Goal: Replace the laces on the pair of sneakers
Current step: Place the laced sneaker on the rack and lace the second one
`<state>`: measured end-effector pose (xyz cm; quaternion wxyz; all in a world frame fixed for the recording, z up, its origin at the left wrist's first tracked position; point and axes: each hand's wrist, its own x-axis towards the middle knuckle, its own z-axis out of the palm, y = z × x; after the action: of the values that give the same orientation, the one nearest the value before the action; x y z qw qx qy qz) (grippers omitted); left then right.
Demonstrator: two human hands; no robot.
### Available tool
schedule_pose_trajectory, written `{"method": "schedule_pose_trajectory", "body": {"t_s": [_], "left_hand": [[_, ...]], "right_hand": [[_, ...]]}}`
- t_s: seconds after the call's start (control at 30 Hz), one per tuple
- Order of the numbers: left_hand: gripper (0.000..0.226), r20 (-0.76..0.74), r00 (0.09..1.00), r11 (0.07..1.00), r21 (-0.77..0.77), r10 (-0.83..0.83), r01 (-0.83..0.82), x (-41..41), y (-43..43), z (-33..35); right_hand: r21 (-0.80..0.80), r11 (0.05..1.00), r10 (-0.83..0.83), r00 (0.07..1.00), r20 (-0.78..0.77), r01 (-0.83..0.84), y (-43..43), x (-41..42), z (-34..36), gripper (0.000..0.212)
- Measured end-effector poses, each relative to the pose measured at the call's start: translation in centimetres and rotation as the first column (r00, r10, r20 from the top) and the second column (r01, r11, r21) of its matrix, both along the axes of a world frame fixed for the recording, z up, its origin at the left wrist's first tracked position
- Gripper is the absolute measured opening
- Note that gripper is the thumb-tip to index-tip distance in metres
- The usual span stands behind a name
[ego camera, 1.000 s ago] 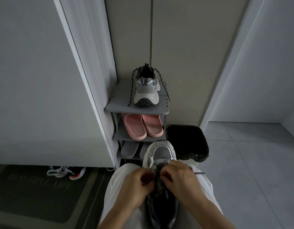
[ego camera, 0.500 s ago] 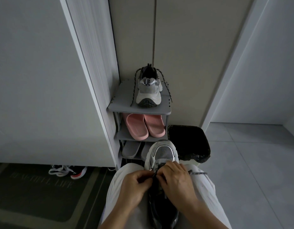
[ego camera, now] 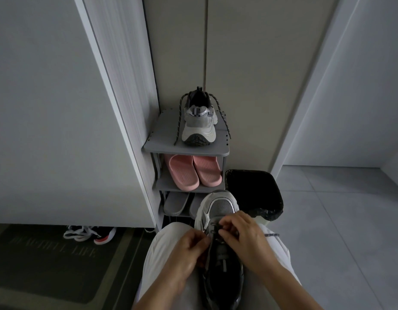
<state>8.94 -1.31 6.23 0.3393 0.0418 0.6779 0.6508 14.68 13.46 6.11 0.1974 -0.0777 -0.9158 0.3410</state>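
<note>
Grey sneaker (ego camera: 218, 211) lengthwise on the person's lap, toe pointing away, left hand (ego camera: 189, 249) gripping its left side, right hand (ego camera: 245, 233) pinching the dark lace (ego camera: 213, 231) near the toe, second sneaker (ego camera: 199, 121) heel-first atop the shoe rack (ego camera: 157, 144).

Two grey sneakers: lap sneaker (ego camera: 219, 209) and shelf sneaker (ego camera: 199, 127). Two pink slippers (ego camera: 182, 173), two grey slippers (ego camera: 175, 203), one shoe rack (ego camera: 162, 139), one black bin (ego camera: 254, 191), one doormat (ego camera: 48, 265).

Right hand (ego camera: 245, 239) seemingly farther up the lace (ego camera: 216, 230)

Grey shoe rack (ego camera: 160, 139), sneaker (ego camera: 199, 125) on top
</note>
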Motion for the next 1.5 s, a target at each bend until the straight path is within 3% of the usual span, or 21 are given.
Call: {"method": "schedule_pose_trajectory", "body": {"t_s": [0.13,0.2,0.3,0.43,0.5,0.6,0.67,0.73,0.8,0.87,0.9,0.97,1.03,1.13,1.23,1.37,1.43,1.5], "left_hand": [[0.011,-0.063,0.998,1.0,-0.007,0.012,-0.013,-0.2,0.2,0.3],[0.017,-0.07,0.991,0.993,0.024,0.113,-0.112,-1.0,-0.5,0.7],[0.016,-0.038,0.947,0.947,0.037,0.32,-0.319,-3.9,-3.9,1.3],[0.017,0.098,0.746,0.748,0.02,0.658,-0.663,-9.0,-11.5,0.6],[0.014,0.043,0.673,0.675,-0.081,0.738,-0.734,-10.1,-13.4,-0.3],[0.015,-0.327,0.727,0.67,-0.286,0.603,-0.685,-9.3,-11.9,-1.1],[0.017,-0.555,0.742,0.753,-0.283,0.376,-0.594,-6.9,-8.9,-0.5],[0.013,-0.647,0.753,0.897,-0.258,0.116,-0.36,-3.9,-5.4,0.5],[0.019,-0.645,0.756,0.963,-0.259,-0.11,-0.08,-1.5,-2.6,0.4],[0.016,-0.639,0.723,0.944,-0.324,-0.263,0.057,-0.2,-0.8,-0.2],[0.009,-0.629,0.722,0.932,-0.357,-0.29,0.063,-0.1,-0.5,-0.3],[0.019,-0.606,0.745,0.93,-0.365,-0.277,0.049,-0.6,-0.7,-0.4],[0.028,-0.587,0.761,0.93,-0.364,-0.275,0.055,-1.3,-1.5,-0.3],[0.023,-0.6,0.758,0.918,-0.398,-0.255,-0.006,-2.6,-3.3,0.2],[0.015,-0.584,0.78,0.897,-0.436,-0.224,-0.068,-4.2,-5.8,1.0],[0.015,-0.478,0.827,0.862,-0.507,-0.297,0.017,-4.5,-7.3,1.3],[0.014,-0.483,0.797,0.825,-0.564,-0.361,0.031,-4.1,-6.7,0.6],[0.005,-0.611,0.704,0.833,-0.551,-0.361,-0.051,-3.4,-5.6,0.4]], "right_hand": [[0.017,0.999,0.034,0.998,-0.045,-0.033,-0.6,-0.2,-0.6,0.017],[-0.076,0.996,-0.045,0.996,-0.081,0.039,-0.1,0.0,-0.2,0.02],[-0.21,0.955,-0.229,0.97,-0.081,0.208,1.8,0.5,0.1,0.007],[-0.251,0.933,-0.239,0.965,0.105,0.258,4.1,1.6,-0.2,0.009],[-0.228,0.933,-0.248,0.957,0.151,0.278,4.2,2.2,-0.5,0.011],[-0.207,0.907,-0.353,0.93,0.102,0.367,3.7,2.9,-0.4,0.016],[-0.291,0.857,-0.363,0.9,0.243,0.425,3.1,3.3,-0.2,0.035],[-0.392,0.786,-0.29,0.846,0.448,0.478,2.3,3.6,0.1,0.052],[-0.502,0.706,-0.192,0.818,0.543,0.5,1.7,3.6,0.6,0.049],[-0.673,0.537,-0.131,0.838,0.529,0.509,1.3,3.1,1.0,0.04],[-0.768,0.39,-0.116,0.855,0.506,0.507,0.9,2.8,1.3,0.032],[-0.886,0.138,-0.14,0.894,0.425,0.443,0.2,2.3,1.5,0.023],[-0.926,0.049,-0.194,0.913,0.359,0.375,-0.3,1.9,1.3,0.022],[-0.94,0.044,-0.228,0.919,0.321,0.339,-0.2,1.7,0.9,0.017],[-0.93,0.117,-0.286,0.909,0.304,0.348,0.4,2.1,0.4,0.021],[-0.908,0.187,-0.308,0.9,0.309,0.376,0.6,2.5,0.3,0.022],[-0.904,0.165,-0.314,0.89,0.33,0.394,0.7,2.4,0.3,0.022],[-0.906,0.153,-0.308,0.89,0.337,0.395,0.9,2.1,0.5,0.025]]}}
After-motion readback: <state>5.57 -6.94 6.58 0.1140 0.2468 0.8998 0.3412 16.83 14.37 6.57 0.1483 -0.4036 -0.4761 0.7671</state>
